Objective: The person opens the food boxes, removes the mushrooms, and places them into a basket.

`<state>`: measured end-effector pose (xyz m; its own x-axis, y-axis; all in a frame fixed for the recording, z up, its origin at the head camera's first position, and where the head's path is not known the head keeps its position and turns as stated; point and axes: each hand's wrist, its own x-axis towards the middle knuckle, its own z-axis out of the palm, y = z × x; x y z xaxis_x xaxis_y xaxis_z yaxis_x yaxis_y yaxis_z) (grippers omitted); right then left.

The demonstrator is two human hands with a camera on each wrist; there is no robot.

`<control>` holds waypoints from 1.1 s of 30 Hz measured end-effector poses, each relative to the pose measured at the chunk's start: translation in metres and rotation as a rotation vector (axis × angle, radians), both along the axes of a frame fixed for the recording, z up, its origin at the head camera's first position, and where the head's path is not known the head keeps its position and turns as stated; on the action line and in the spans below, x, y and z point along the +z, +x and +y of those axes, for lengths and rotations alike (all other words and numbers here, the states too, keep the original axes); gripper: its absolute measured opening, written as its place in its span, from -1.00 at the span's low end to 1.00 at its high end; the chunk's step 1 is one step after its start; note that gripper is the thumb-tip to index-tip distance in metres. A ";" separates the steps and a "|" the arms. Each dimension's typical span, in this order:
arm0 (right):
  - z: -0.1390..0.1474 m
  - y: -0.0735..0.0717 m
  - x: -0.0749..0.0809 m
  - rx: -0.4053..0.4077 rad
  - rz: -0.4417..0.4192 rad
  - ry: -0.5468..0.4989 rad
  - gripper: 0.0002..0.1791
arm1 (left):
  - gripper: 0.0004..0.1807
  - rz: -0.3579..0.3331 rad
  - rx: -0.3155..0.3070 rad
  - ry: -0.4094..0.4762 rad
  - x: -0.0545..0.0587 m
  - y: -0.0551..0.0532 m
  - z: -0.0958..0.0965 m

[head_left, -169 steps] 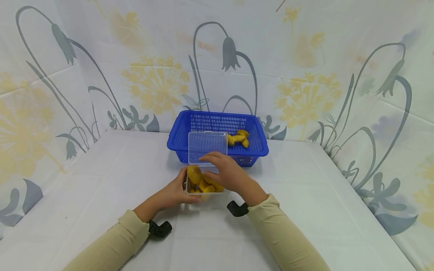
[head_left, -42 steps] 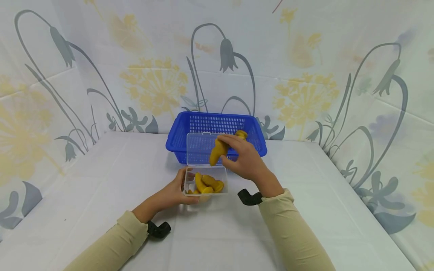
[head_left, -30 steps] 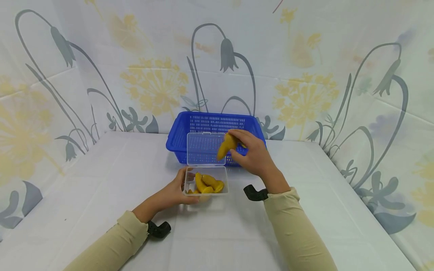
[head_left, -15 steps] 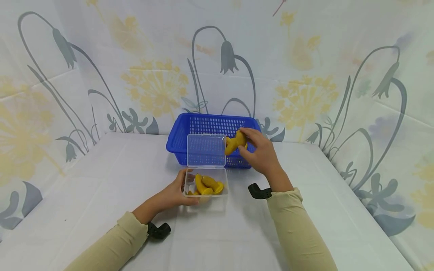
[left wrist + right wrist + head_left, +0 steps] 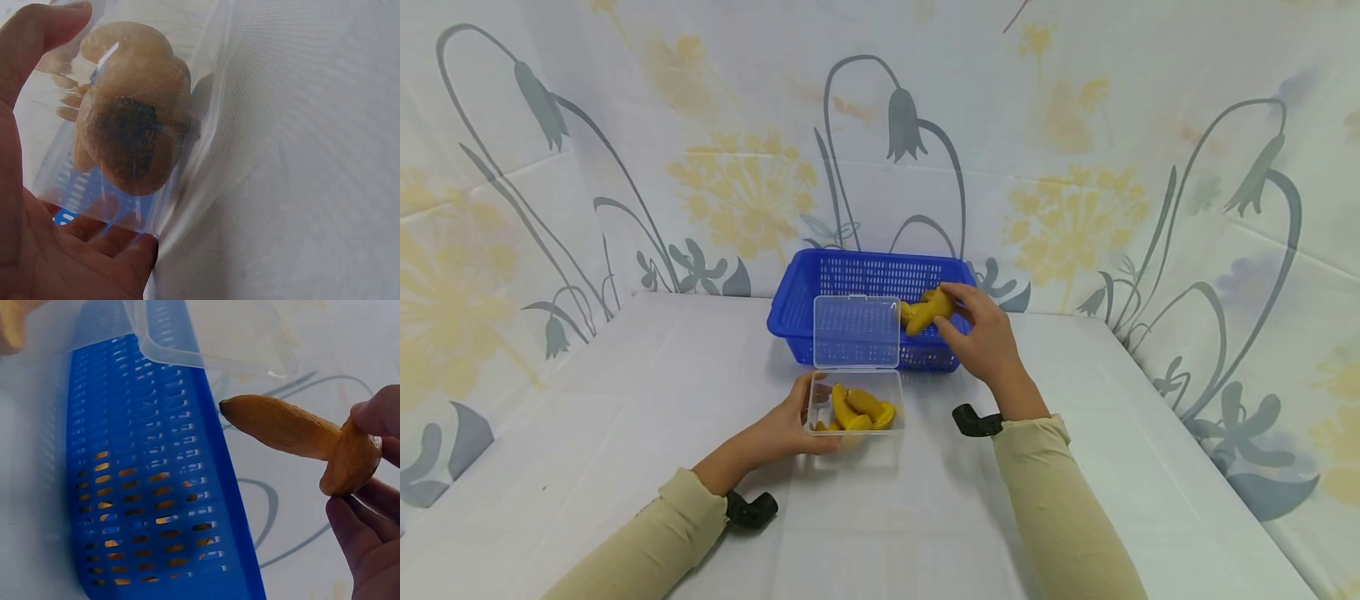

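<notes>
My right hand (image 5: pixel 988 342) pinches a yellow-brown mushroom (image 5: pixel 929 312) by its cap, over the right part of the blue plastic basket (image 5: pixel 786 317). In the right wrist view the stem of this mushroom (image 5: pixel 284 428) points toward the basket's rim (image 5: pixel 228 481). My left hand (image 5: pixel 784 425) grips a clear plastic box (image 5: pixel 893 432) by its left side. The box's lid (image 5: pixel 856 332) stands raised in front of the basket. Several mushrooms (image 5: pixel 861 407) lie in the box; the left wrist view shows mushrooms (image 5: pixel 134 81) through its clear bottom.
Inside the basket, at its right, more mushrooms (image 5: pixel 907 312) lie partly hidden behind the lid and the held mushroom. A white cloth (image 5: pixel 647 392) covers the table. Behind the basket stands a flower-printed cloth backdrop (image 5: pixel 880 192).
My right hand was at the box's mouth, then lifted a mushroom and carried it right and away to above the basket. The left hand and box have stayed nearly still.
</notes>
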<state>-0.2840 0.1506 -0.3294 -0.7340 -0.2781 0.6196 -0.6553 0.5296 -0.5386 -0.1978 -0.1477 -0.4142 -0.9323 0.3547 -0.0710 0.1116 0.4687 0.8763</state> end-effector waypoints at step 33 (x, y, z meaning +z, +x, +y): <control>0.002 -0.014 -0.023 -0.170 -0.167 0.050 -0.45 | 0.21 0.001 -0.001 -0.002 -0.002 -0.002 -0.001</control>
<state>-0.2982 0.1528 -0.3525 -0.8639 -0.1693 0.4745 -0.4587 0.6536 -0.6020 -0.1996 -0.1484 -0.4159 -0.9321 0.3552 -0.0711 0.1125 0.4704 0.8752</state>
